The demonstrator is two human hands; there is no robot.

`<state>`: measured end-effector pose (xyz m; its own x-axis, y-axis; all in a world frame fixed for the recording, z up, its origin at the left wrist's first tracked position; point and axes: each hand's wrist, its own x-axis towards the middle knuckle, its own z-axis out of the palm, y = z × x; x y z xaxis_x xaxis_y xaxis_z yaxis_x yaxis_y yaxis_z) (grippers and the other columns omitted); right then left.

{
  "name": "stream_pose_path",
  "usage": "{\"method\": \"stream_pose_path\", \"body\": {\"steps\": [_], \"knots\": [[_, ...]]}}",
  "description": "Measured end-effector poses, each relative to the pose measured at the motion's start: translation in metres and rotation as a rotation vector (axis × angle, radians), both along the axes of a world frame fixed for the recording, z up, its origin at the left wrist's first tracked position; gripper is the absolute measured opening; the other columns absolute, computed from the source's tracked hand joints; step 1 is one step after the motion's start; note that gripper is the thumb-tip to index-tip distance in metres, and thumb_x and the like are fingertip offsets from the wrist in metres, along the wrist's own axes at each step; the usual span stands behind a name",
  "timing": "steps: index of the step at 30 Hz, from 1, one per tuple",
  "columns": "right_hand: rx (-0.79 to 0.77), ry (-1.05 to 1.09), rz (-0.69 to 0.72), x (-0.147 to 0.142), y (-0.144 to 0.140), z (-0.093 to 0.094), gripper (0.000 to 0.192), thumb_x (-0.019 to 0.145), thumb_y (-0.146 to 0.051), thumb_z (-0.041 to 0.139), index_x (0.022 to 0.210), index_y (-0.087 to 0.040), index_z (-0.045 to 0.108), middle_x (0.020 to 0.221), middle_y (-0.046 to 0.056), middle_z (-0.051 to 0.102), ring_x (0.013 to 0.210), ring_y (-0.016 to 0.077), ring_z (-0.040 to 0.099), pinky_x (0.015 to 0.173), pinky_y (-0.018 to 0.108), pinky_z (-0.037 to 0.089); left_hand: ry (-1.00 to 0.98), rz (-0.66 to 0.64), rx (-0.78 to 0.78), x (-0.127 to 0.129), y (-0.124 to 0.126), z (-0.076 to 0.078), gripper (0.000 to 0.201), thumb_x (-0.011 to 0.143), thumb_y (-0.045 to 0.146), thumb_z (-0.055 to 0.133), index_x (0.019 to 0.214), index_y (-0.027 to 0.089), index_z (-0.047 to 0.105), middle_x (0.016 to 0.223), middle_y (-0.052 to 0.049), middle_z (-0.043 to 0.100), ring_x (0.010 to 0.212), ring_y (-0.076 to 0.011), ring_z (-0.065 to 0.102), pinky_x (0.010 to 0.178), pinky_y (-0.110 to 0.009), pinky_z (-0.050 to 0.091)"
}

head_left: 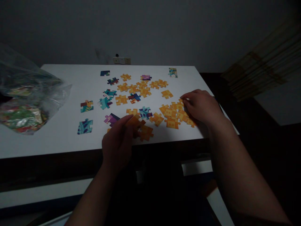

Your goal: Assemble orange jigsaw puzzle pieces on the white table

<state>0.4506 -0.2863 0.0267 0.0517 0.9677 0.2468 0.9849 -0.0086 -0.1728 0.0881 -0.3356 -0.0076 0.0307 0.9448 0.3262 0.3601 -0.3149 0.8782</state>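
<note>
Puzzle pieces lie spread over a white table, many with their orange sides up. My left hand point(118, 141) is closed at the front edge, thumb and fingers on an orange-brown puzzle piece point(135, 122). Just beyond it lies a teal patterned piece point(145, 112), and a purple piece point(112, 119) is at its left. My right hand point(202, 105) pinches at the far right side of a heap of orange pieces point(172, 113); an orange piece shows at its fingertips, partly hidden. One single orange piece point(167, 94) sits beyond the heap.
A clear plastic bag point(25, 103) with colourful contents stands on the left of the white table point(63, 125). Picture pieces point(85, 126) lie left of centre, another piece point(172, 72) near the back edge. A wall socket point(121, 60) is behind; a curtain point(256, 66) hangs right.
</note>
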Motion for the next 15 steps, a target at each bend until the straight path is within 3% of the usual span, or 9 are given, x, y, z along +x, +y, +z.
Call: {"method": "stream_pose_path", "body": {"steps": [3,7,11,15], "knots": [[0.137,0.092,-0.055,-0.015,-0.017,0.010,0.029,0.102,-0.034,0.061,0.114,-0.022,0.085,0.118,0.019,0.080,0.114,0.0413,0.071,0.103,0.064,0.055,-0.029,-0.011,0.015,0.000,0.001,0.000,0.033,0.112,0.036,0.065,0.141,0.027,0.079,0.082,0.001,0.083,0.075,-0.0171,0.080,0.074,-0.028,0.065],[0.280,0.284,-0.034,-0.051,-0.052,0.017,0.027,0.105,-0.037,0.058,0.112,-0.026,0.082,0.109,0.013,0.083,0.103,0.0351,0.077,0.096,0.054,0.060,-0.062,-0.029,0.018,0.002,0.001,0.005,0.033,0.113,0.033,0.060,0.140,0.026,0.079,0.079,0.001,0.083,0.074,-0.0167,0.080,0.074,-0.029,0.064],[0.268,0.469,0.057,-0.095,-0.076,0.010,0.024,0.105,-0.038,0.061,0.109,-0.028,0.082,0.109,0.009,0.086,0.095,0.0305,0.080,0.085,0.046,0.062,-0.081,-0.013,-0.004,0.004,0.001,0.006,0.036,0.112,0.037,0.061,0.141,0.024,0.079,0.080,0.000,0.084,0.075,-0.0195,0.081,0.072,-0.030,0.064],[0.197,0.678,0.105,-0.131,-0.077,-0.004,0.023,0.104,-0.038,0.062,0.108,-0.027,0.082,0.093,0.005,0.085,0.077,0.0239,0.076,0.073,0.038,0.059,-0.148,-0.035,-0.026,0.005,0.003,0.003,0.037,0.113,0.036,0.059,0.142,0.024,0.078,0.078,0.000,0.083,0.073,-0.0199,0.081,0.075,-0.033,0.067]]}}
